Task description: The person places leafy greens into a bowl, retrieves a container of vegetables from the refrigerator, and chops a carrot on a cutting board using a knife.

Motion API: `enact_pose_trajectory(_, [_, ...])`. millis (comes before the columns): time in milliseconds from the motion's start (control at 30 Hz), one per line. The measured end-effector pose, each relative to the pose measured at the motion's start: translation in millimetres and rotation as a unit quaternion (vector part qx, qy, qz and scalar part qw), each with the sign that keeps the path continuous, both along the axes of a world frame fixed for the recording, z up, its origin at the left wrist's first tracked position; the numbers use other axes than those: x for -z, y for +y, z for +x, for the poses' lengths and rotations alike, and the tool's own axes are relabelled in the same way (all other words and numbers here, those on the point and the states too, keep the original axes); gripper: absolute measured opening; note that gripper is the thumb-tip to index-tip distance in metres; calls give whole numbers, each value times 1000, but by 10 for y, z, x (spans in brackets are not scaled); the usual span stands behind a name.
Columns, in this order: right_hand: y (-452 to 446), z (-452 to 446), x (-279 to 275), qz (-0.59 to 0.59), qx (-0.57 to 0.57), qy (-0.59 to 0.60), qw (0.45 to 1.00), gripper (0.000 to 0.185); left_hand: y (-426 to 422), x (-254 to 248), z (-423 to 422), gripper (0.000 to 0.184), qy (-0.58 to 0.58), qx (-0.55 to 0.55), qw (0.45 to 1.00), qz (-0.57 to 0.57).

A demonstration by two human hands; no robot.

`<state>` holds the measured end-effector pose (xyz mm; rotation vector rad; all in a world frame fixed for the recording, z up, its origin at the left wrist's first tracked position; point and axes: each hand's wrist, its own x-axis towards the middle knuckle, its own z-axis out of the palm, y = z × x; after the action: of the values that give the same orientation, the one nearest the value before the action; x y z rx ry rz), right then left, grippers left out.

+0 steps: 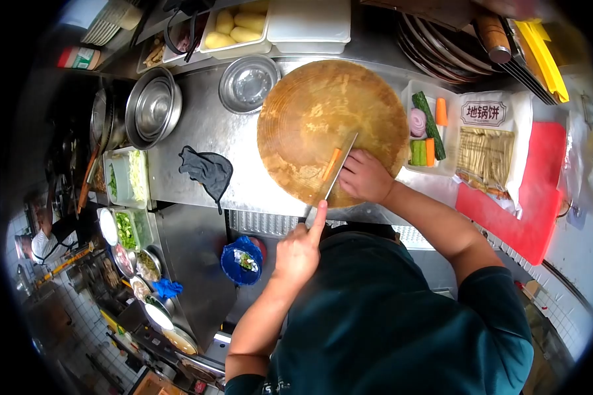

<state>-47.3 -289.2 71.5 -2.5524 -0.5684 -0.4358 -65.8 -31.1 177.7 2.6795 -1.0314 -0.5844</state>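
My left hand (pixel 298 253) is wrapped around the handle of a knife (pixel 341 166), its index finger stretched along the spine. The blade stands nearly on edge over a round wooden chopping board (pixel 329 92), pointing away from me. An orange carrot piece (pixel 333 164) lies just left of the blade. Right of the blade, my right hand (pixel 367 176) presses down on the board with curled fingers close to the steel. Whatever is under those fingers is hidden.
Right of the board, a clear tub (pixel 412 92) holds carrot, cucumber and onion. Beyond it are a flatbread-labelled bag (pixel 484 141) and red board (pixel 540 197). A dark cloth (pixel 206 172), steel bowls (pixel 249 84) and potatoes (pixel 224 23) lie leftward. Another person (pixel 49 240) stands far left.
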Motion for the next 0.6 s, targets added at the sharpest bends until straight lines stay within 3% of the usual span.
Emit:
enact_pose_trajectory(233, [-6, 13, 65, 5, -1, -4, 1000, 26, -93, -143, 156, 93, 42, -12, 999, 9])
enact_pose_trajectory(333, [0, -29, 110, 11, 0, 5, 1000, 27, -100, 193, 165, 98, 36, -17, 999, 8])
enact_pose_trajectory(600, [-23, -48, 70, 14, 5, -7, 1000, 21, -46, 128, 103, 92, 6, -8, 1000, -20])
